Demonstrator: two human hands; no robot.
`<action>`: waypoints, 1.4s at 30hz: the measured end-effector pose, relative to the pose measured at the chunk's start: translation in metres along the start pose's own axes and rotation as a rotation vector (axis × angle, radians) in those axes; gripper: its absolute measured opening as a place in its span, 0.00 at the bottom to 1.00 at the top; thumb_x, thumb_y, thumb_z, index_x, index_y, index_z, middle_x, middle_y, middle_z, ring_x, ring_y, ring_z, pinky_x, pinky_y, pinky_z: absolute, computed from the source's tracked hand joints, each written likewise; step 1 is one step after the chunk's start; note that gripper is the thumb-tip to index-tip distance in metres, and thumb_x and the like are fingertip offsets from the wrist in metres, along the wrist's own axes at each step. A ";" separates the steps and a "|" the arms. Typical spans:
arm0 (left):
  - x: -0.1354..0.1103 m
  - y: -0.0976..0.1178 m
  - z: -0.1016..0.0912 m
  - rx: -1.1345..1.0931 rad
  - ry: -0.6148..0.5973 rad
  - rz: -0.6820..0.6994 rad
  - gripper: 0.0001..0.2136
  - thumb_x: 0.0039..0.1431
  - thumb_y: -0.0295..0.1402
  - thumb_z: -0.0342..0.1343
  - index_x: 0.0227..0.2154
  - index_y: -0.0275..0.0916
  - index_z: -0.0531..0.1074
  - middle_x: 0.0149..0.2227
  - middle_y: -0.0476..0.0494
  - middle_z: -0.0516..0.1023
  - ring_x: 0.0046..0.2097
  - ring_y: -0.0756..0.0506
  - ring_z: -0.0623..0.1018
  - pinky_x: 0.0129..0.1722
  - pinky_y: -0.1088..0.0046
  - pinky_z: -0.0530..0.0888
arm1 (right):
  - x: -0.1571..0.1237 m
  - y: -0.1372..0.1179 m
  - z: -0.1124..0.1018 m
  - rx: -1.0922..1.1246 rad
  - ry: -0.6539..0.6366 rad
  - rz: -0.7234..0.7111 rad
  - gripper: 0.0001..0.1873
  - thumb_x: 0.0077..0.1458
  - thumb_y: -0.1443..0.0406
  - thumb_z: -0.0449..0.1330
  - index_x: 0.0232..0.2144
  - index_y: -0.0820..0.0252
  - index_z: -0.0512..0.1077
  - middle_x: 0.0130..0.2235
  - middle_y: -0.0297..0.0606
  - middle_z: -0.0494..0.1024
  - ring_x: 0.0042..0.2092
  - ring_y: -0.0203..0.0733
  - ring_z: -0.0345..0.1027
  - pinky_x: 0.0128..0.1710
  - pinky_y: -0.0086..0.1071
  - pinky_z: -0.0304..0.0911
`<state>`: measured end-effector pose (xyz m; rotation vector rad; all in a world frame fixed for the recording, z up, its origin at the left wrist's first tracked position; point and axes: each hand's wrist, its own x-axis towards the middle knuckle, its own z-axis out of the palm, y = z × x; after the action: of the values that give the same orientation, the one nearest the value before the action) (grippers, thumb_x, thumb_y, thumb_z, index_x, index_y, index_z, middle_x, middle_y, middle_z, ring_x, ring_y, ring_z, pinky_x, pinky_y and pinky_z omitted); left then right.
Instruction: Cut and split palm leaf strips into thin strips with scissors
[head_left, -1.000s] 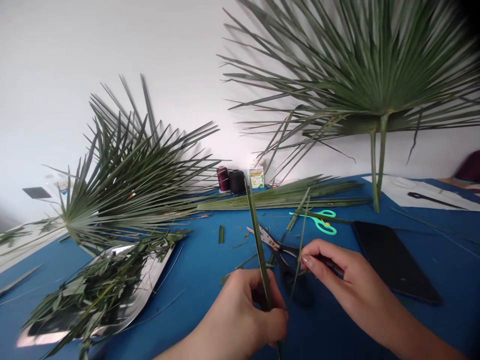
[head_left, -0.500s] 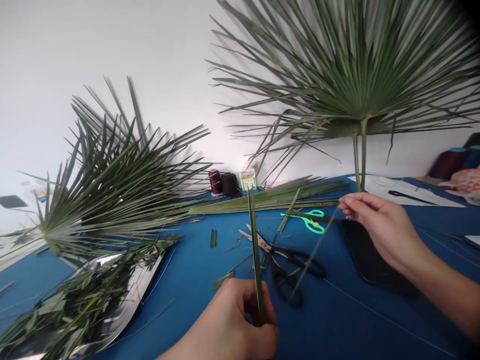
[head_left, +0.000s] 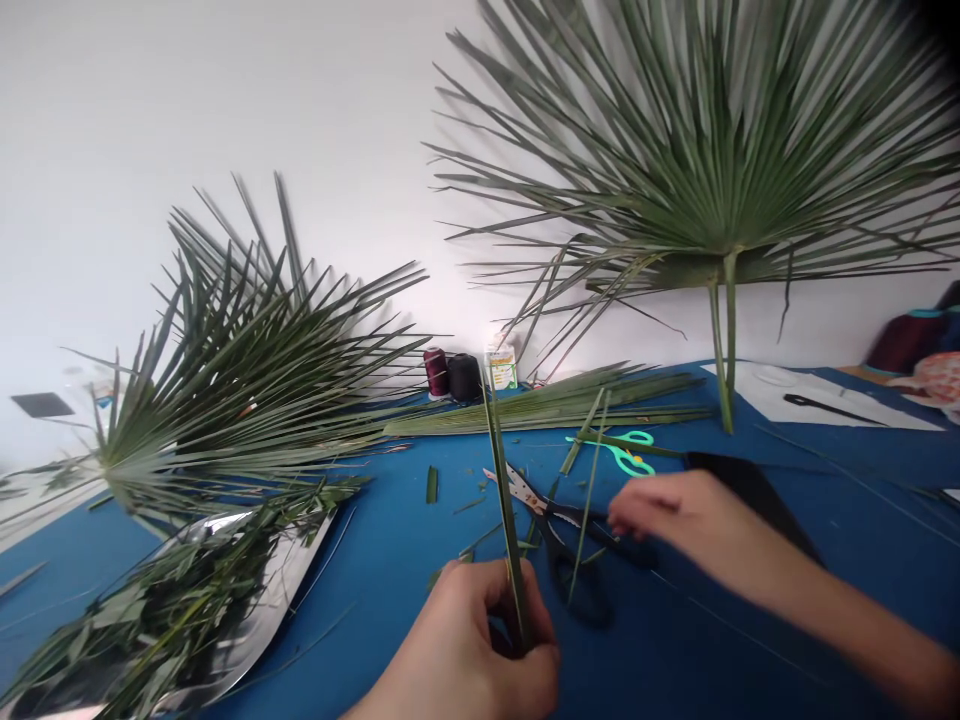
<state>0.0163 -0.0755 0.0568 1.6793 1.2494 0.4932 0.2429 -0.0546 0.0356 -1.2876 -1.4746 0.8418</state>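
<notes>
My left hand (head_left: 469,655) is closed around the base of a long narrow green palm leaf strip (head_left: 501,470) and holds it upright over the blue table (head_left: 390,600). My right hand (head_left: 679,525) reaches in from the right, low over the handles of the black scissors (head_left: 559,540). It is smeared by motion, so its fingers are unclear. A thin leaf sliver (head_left: 590,480) runs just left of its fingertips; I cannot tell whether the hand touches it.
Two big palm fans stand against the wall: a left fan (head_left: 225,400) and a right fan (head_left: 712,180). A silver tray (head_left: 300,550) holds leaf clippings. Also here are green scissors (head_left: 628,452), a black flat device (head_left: 750,490), thread spools (head_left: 450,375), a leaf bundle (head_left: 555,400) and white paper (head_left: 757,385).
My right hand pulled the thin sliver away to the upper right, then came back down left over the black scissors. My left hand kept holding the upright strip.
</notes>
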 end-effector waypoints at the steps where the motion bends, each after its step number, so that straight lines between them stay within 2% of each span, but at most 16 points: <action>1: 0.000 0.000 0.001 0.024 0.022 0.011 0.03 0.36 0.25 0.47 0.14 0.39 0.61 0.15 0.53 0.63 0.20 0.51 0.65 0.20 0.76 0.60 | -0.005 -0.005 0.014 0.000 -0.122 0.028 0.03 0.41 0.65 0.65 0.24 0.58 0.77 0.22 0.30 0.75 0.24 0.37 0.67 0.24 0.28 0.61; 3: -0.002 -0.001 0.002 0.073 0.056 0.033 0.03 0.36 0.25 0.48 0.14 0.39 0.61 0.15 0.54 0.63 0.20 0.52 0.64 0.20 0.76 0.59 | -0.015 -0.015 0.034 0.024 -0.249 0.084 0.06 0.44 0.66 0.64 0.29 0.57 0.77 0.26 0.31 0.77 0.29 0.36 0.68 0.28 0.27 0.62; 5: -0.003 -0.002 0.002 0.115 0.066 0.058 0.04 0.37 0.25 0.48 0.15 0.39 0.60 0.15 0.54 0.62 0.20 0.52 0.63 0.20 0.76 0.59 | -0.021 -0.024 0.045 0.068 -0.298 0.148 0.08 0.47 0.64 0.61 0.32 0.58 0.75 0.27 0.32 0.75 0.29 0.35 0.67 0.25 0.25 0.61; 10: -0.002 -0.008 -0.001 0.093 0.040 0.105 0.03 0.39 0.26 0.49 0.16 0.38 0.61 0.16 0.55 0.61 0.21 0.53 0.60 0.20 0.77 0.57 | -0.023 -0.030 0.049 0.161 -0.300 0.239 0.11 0.49 0.61 0.58 0.24 0.64 0.72 0.21 0.32 0.71 0.21 0.30 0.59 0.18 0.22 0.56; 12: 0.001 -0.008 -0.002 -0.014 0.034 0.067 0.01 0.40 0.26 0.50 0.18 0.37 0.63 0.18 0.54 0.63 0.22 0.53 0.62 0.21 0.77 0.58 | -0.023 -0.029 0.051 0.190 -0.290 0.246 0.11 0.48 0.60 0.58 0.24 0.64 0.72 0.20 0.32 0.70 0.21 0.29 0.58 0.18 0.22 0.56; 17: 0.008 -0.005 -0.001 -0.483 -0.149 -0.093 0.05 0.40 0.30 0.55 0.22 0.34 0.68 0.20 0.49 0.71 0.19 0.54 0.67 0.22 0.76 0.65 | -0.026 -0.024 0.059 0.258 -0.293 0.243 0.12 0.46 0.59 0.59 0.22 0.63 0.73 0.19 0.31 0.68 0.20 0.29 0.57 0.17 0.22 0.54; 21: 0.009 -0.007 0.000 -0.610 -0.133 -0.112 0.07 0.41 0.31 0.58 0.21 0.32 0.69 0.19 0.47 0.73 0.18 0.54 0.69 0.20 0.77 0.65 | -0.029 -0.024 0.063 0.282 -0.314 0.247 0.10 0.47 0.61 0.59 0.23 0.62 0.74 0.19 0.30 0.68 0.20 0.29 0.58 0.18 0.22 0.54; 24: 0.008 -0.010 0.000 -0.658 -0.168 -0.128 0.07 0.42 0.31 0.59 0.21 0.32 0.70 0.19 0.47 0.74 0.18 0.54 0.70 0.20 0.78 0.66 | -0.029 -0.023 0.063 0.283 -0.324 0.249 0.07 0.47 0.64 0.59 0.23 0.62 0.74 0.19 0.30 0.68 0.20 0.29 0.59 0.18 0.22 0.56; 28: 0.009 -0.013 0.001 -0.671 -0.176 -0.184 0.07 0.40 0.31 0.60 0.20 0.32 0.69 0.18 0.47 0.74 0.18 0.53 0.71 0.20 0.78 0.66 | -0.026 -0.022 0.057 0.294 -0.253 0.227 0.06 0.47 0.65 0.57 0.27 0.61 0.74 0.21 0.30 0.69 0.21 0.30 0.59 0.19 0.23 0.57; 32: 0.012 -0.014 0.005 -0.619 -0.184 -0.233 0.06 0.37 0.30 0.58 0.17 0.34 0.67 0.16 0.47 0.74 0.17 0.52 0.71 0.16 0.79 0.61 | -0.019 -0.023 0.049 0.268 0.028 0.185 0.12 0.49 0.58 0.58 0.32 0.60 0.73 0.25 0.33 0.71 0.22 0.31 0.59 0.19 0.25 0.57; 34: 0.013 -0.014 0.007 -0.596 -0.212 -0.269 0.05 0.35 0.29 0.58 0.16 0.34 0.67 0.15 0.48 0.74 0.17 0.52 0.71 0.17 0.79 0.62 | -0.016 -0.023 0.045 0.253 0.104 0.170 0.13 0.48 0.56 0.59 0.31 0.61 0.73 0.25 0.35 0.72 0.23 0.32 0.60 0.20 0.25 0.57; 39: 0.013 -0.013 0.013 -0.569 -0.265 -0.336 0.03 0.33 0.26 0.58 0.14 0.33 0.68 0.14 0.49 0.73 0.19 0.53 0.71 0.19 0.80 0.63 | -0.016 -0.023 0.041 0.249 0.084 0.170 0.11 0.48 0.58 0.59 0.27 0.61 0.72 0.24 0.35 0.72 0.23 0.33 0.61 0.20 0.26 0.57; 42: 0.014 -0.014 0.014 -0.617 -0.306 -0.305 0.06 0.33 0.24 0.60 0.20 0.32 0.70 0.20 0.47 0.76 0.22 0.53 0.73 0.18 0.83 0.60 | -0.018 -0.021 0.044 0.255 0.028 0.175 0.09 0.49 0.60 0.58 0.25 0.61 0.72 0.23 0.33 0.71 0.24 0.32 0.61 0.21 0.25 0.58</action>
<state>0.0255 -0.0689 0.0352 0.9810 0.9721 0.3672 0.1945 -0.0720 0.0382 -1.2413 -1.2001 1.0849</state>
